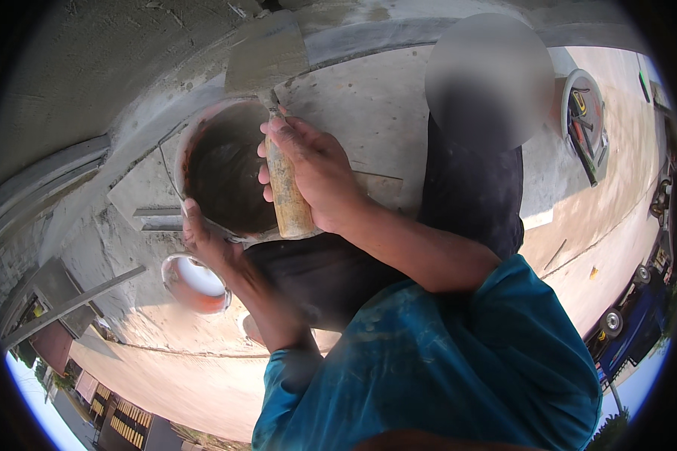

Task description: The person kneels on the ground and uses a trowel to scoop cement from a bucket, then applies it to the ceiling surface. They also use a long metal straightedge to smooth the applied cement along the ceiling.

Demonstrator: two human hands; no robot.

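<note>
My right hand (308, 169) is closed round the worn wooden handle of a trowel (267, 56). Its wide, flat, mortar-grey blade points away from me, in front of the plastered wall; whether it touches the wall I cannot tell. Below and left of the blade is a round bucket (229, 173) with wet grey mortar inside. My left hand (209, 239) grips the near left rim of this bucket, thumb up on the edge and the other fingers partly hidden.
A small orange bucket (174, 279) with pale liquid stands near my left forearm. Flat boards (139, 199) lie beside the mortar bucket. At the right, another bucket (564, 105) holds several hand tools. The grey wall (75, 83) runs along the far side; a blue vehicle (636, 331) stands far right.
</note>
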